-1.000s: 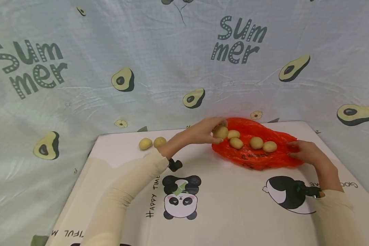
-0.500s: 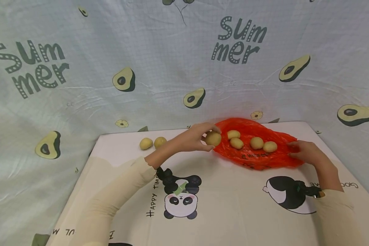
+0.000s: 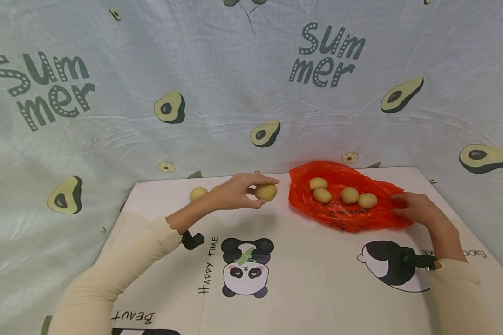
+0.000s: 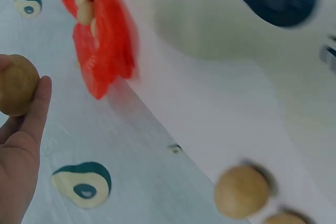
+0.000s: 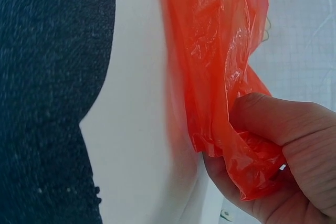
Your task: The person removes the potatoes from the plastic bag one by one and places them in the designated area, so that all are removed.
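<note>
Above table [image 3: 310, 260], left of red plastic bag [image 3: 343, 174]: L hand [image 3: 233, 191] grips held potato [image 3: 266, 192] btwn thumb & fingers, clear of tabletop. R hand [image 3: 421, 209] pinches R end of bag, plastic bunched btwn thumb & fingers. 4 potatoes [image 3: 350, 195] w/in bag's outline, 2 pairs; in or on it, can't tell. 2 loose potatoes [image 3: 199, 193] on table nr far L corner, one mostly hidden behind L hand. Panda print [image 3: 246, 274] nearer person; avocado-print curtain [image 3: 218, 83] behind.

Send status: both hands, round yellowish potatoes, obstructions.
Left hand pinching round yellowish potato, left of crinkled red plastic bag. Right hand gripping bag's edge. Four potatoes lying on bag. Nothing visibly blocking either hand.
</note>
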`<state>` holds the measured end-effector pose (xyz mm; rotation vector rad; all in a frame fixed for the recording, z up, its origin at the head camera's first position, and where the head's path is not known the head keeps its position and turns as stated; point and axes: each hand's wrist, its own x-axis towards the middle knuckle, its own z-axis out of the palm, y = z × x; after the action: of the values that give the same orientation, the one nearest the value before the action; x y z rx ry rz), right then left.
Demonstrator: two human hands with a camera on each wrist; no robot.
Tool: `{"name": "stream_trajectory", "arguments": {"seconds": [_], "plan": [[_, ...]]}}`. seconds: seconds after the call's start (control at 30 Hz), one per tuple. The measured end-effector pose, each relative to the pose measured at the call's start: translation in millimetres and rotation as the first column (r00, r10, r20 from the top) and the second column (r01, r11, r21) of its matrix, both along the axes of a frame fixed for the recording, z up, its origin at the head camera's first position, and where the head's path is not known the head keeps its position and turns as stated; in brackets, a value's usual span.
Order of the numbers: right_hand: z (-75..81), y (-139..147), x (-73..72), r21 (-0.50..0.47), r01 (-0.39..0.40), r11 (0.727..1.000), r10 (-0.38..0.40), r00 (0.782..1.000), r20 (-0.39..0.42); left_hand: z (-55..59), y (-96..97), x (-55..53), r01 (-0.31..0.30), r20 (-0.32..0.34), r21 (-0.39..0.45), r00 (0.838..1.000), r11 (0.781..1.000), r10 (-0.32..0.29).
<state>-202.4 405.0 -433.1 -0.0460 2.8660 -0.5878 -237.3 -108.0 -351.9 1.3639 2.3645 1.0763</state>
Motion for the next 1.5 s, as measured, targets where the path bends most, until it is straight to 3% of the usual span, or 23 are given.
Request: {"name": "stream_trajectory", "arguments": {"seconds": [0.2,0.43,0.67,0.97,1.13,1.27,1.5], "plan": [[1.4,-4,-1.9,0.028,-0.017,0.999,0.017,1.0,0.006,12.0,-39.6,8.7,-0.051,-0.035,-0.11,0.998,0.993,0.047],[1.8,-2,-1.9,0.038,-0.017,0.999,0.016,1.0,0.018,27.2,-76.4,17.3,-0.07,-0.067,-0.191,0.996,0.979,0.058],[3.0,2,0.3,0.048,-0.009,0.999,0.008,1.0,0.018,17.7,-99.6,8.2,-0.099,-0.056,-0.16,0.994,0.982,0.091],[2.9,-1,-0.1,0.034,-0.014,0.999,0.013,1.0,0.017,4.7,-107.9,4.7,-0.182,0.036,-0.126,0.981,0.975,0.188],[2.6,-1,-0.4,0.038,-0.015,0.999,0.015,1.0,0.007,-2.2,-105.6,3.3,-0.166,-0.039,-0.087,0.986,0.982,0.163],[2.5,0,-0.5,0.038,-0.018,0.999,0.018,1.0,0.006,-6.2,-102.6,2.9,-0.177,-0.106,-0.066,0.98,0.982,0.17],[-0.3,-1,-0.1,0.025,-0.008,1.0,0.008,1.0,0.012,-13.3,-99.9,0.7,-0.221,-0.104,-0.035,0.971,0.975,0.217]]}}
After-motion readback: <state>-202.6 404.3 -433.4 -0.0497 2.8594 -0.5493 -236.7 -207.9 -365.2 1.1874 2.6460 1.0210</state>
